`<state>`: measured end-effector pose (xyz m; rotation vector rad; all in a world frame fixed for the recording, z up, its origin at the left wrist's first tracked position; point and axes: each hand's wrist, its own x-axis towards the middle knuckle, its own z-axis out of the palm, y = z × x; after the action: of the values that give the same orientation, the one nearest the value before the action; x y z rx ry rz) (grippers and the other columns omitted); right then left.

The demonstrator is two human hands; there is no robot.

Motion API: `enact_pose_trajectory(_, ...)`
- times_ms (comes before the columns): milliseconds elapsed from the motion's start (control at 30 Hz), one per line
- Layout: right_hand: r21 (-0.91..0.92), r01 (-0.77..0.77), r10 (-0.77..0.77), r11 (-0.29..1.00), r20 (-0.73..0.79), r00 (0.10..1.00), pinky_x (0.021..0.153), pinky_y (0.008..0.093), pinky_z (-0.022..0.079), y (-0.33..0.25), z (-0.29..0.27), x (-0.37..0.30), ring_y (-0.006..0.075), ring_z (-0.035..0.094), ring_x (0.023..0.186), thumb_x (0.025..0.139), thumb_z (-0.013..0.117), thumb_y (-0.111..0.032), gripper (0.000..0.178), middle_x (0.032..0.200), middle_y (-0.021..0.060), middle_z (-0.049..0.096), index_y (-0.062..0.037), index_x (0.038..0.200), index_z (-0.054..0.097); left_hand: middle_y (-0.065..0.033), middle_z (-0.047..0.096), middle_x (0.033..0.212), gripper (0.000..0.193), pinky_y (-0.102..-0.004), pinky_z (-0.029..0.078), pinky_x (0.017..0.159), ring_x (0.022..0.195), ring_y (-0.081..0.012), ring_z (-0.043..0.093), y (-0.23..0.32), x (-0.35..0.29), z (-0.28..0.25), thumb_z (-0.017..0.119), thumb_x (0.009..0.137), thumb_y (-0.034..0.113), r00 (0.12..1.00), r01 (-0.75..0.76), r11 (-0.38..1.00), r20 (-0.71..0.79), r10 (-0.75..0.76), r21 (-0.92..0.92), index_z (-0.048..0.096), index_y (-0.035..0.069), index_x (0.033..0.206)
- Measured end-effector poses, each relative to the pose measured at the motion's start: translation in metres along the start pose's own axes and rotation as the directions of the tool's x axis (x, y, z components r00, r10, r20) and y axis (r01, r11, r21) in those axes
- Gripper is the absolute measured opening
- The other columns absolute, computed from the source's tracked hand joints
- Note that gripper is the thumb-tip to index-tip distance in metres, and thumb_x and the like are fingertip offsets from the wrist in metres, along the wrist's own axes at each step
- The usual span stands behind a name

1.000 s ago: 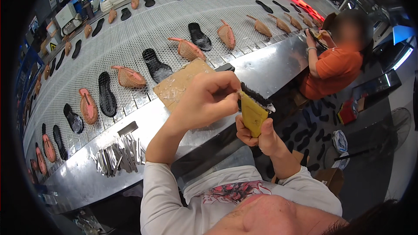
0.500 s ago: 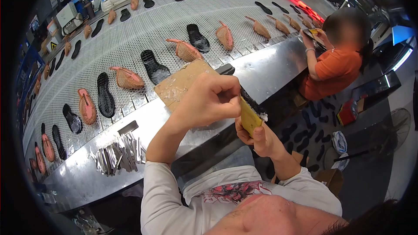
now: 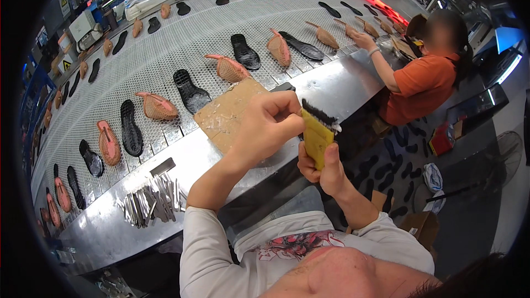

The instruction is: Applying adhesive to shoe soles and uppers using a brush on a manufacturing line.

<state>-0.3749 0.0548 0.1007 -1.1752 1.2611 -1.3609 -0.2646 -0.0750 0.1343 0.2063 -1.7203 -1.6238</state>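
Note:
A flat brush (image 3: 318,137) with a yellow handle and dark bristles is upright in my right hand (image 3: 327,170), its thumb and fingers wrapped round the handle. White paste clings to the bristles' right end. My left hand (image 3: 269,124) is closed in a pinch against the brush's left edge, beside the bristles; whatever is between its fingertips is hidden. Beneath my left hand lies a tan board (image 3: 229,113) smeared with whitish paste, overlapping the metal ledge and the belt.
On the white mesh conveyor belt (image 3: 165,49) lie black soles (image 3: 244,52) and woven tan uppers with pink insoles (image 3: 232,69). Metal strips (image 3: 149,201) are piled on the ledge (image 3: 105,237). A co-worker in orange (image 3: 422,80) stands at right, one hand at the belt.
The brush has tilted so more of its yellow face shows. Shoes on the belt have shifted slightly left. A black sole now lies near the co-worker, whose hand has reached out to the belt.

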Motion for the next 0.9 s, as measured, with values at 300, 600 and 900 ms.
enact_pose_trajectory(300, 0.09, 0.085, -0.085, 0.992, -0.006, 0.996, 0.041, 0.0195, 0.018, 0.009, -0.013, 0.007, 0.0036, 0.024, 0.046, 0.085, 0.022, -0.073, 0.068, 0.06, -0.0047, 0.031, -0.008, 0.083, 0.041, 0.0062, 0.042, 0.059, 0.008, -0.0176, 0.027, 0.047, 0.055, 0.0007, 0.036, -0.011, 0.007, 0.008, 0.055, 0.071, -0.001, 0.988, -0.13, 0.991, -0.089, 0.127, -0.037, 0.05, -0.001, 0.067)
enact_pose_trajectory(600, 0.194, 0.077, -0.041, 0.978, -0.184, 0.982, 0.035, 0.0218, 0.017, 0.015, -0.029, 0.022, 0.005, 0.022, 0.038, 0.081, 0.018, -0.079, 0.07, 0.049, -0.0053, 0.026, -0.0124, 0.069, 0.035, -0.0003, 0.047, 0.055, 0.004, -0.0211, 0.03, 0.044, 0.049, -0.0049, 0.042, 0.006, 0.001, 0.025, 0.05, 0.067, -0.003, 0.949, -0.229, 0.965, 0.249, 0.193, 0.125, 0.052, 0.0, 0.065)
enact_pose_trajectory(900, 0.366, -0.054, 0.027, 0.929, 0.078, 0.997, 0.034, 0.0203, 0.015, 0.003, -0.038, 0.016, 0.0041, 0.018, 0.034, 0.073, 0.02, -0.086, 0.075, 0.044, -0.0081, 0.022, -0.0124, 0.063, 0.031, -0.0095, 0.054, 0.065, 0.004, -0.025, 0.042, 0.049, 0.053, -0.0133, 0.053, -0.011, 0.021, 0.026, 0.055, 0.08, -0.002, 0.931, -0.316, 0.862, -0.043, 0.362, 0.397, 0.056, -0.002, 0.083)
